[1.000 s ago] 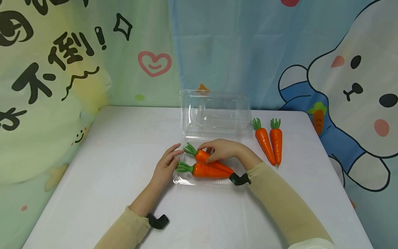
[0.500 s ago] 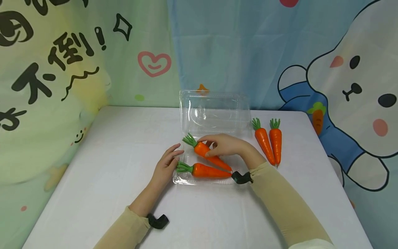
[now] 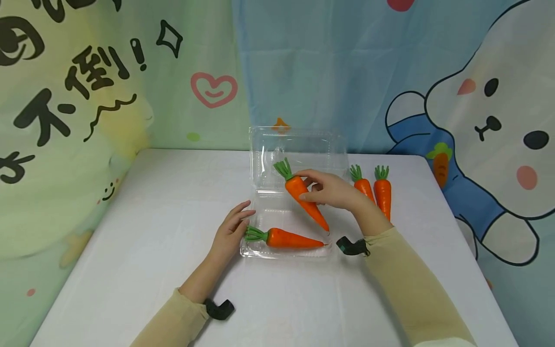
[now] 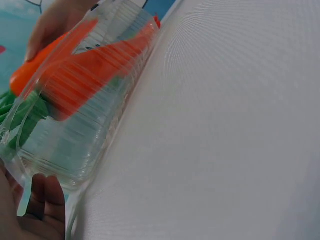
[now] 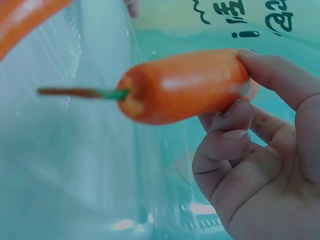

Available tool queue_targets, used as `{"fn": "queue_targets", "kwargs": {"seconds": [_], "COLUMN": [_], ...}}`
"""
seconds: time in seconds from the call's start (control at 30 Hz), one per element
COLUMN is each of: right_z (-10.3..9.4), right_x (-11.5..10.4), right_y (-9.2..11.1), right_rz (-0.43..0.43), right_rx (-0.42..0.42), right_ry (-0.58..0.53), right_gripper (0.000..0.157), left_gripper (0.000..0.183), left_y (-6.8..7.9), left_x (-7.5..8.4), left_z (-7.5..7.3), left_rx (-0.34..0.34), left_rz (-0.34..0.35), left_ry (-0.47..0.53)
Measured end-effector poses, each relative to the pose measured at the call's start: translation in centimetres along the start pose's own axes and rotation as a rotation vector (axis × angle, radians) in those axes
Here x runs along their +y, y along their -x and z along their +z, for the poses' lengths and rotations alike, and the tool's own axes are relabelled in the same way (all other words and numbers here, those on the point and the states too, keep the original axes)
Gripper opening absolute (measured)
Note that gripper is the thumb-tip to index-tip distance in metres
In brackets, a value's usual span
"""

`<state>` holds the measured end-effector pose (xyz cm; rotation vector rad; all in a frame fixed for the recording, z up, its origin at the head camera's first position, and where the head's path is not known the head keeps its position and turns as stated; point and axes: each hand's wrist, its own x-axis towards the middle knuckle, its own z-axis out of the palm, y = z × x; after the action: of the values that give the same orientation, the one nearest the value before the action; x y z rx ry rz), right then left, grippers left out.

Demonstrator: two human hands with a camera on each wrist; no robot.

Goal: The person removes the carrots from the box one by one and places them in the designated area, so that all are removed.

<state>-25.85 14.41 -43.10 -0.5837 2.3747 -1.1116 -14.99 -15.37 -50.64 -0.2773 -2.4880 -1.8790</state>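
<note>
My right hand [image 3: 331, 190] pinches an orange toy carrot [image 3: 305, 197] with green leaves. The carrot is tilted, leaves up and to the left, above a clear plastic clamshell box [image 3: 277, 217] whose lid stands raised at the back. In the right wrist view the carrot [image 5: 185, 85] is held between thumb and fingers, its tip toward the camera. A second carrot [image 3: 292, 238] lies across the front of the box's tray, leaves at the left rim. At that rim rests my left hand [image 3: 230, 231], fingers loosely spread; its fingertips [image 4: 54, 187] touch the box's end in the left wrist view.
Two more carrots [image 3: 364, 188] [image 3: 382, 193] lie side by side on the white table [image 3: 173, 202] right of the box, partly covered by the right forearm. A printed cloth backdrop [image 3: 295, 62] hangs behind the table.
My right hand has lifted the carrot out of the tray, up and to the right, and its tilt has grown steeper. The left hand has stayed at the box's rim.
</note>
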Motion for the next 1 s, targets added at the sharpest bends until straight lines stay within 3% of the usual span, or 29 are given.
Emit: {"fn": "queue_targets", "kwargs": {"seconds": [0.2,0.43,1.0], "right_z": [-2.2,-4.7,-9.2], "right_x": [1.6,4.7,14.8], "right_y": [2.6,5.7,11.1], "right_rz": [0.061,0.167,0.357], "right_rx": [0.063,0.169,0.357], "right_ry": [-0.084,-0.073,-0.029], "right_gripper": [0.065,0.073,0.082], "left_gripper": [0.03,0.03,0.031], "left_y": [0.0,-0.1,-0.1], "left_x": [0.0,-0.2,-0.2], "left_z": [0.0,0.0,0.1], "left_rx": [0.001,0.001,-0.004], "left_rz": [0.009,0.012,0.005], "left_ry": [-0.006,-0.013,-0.006]}}
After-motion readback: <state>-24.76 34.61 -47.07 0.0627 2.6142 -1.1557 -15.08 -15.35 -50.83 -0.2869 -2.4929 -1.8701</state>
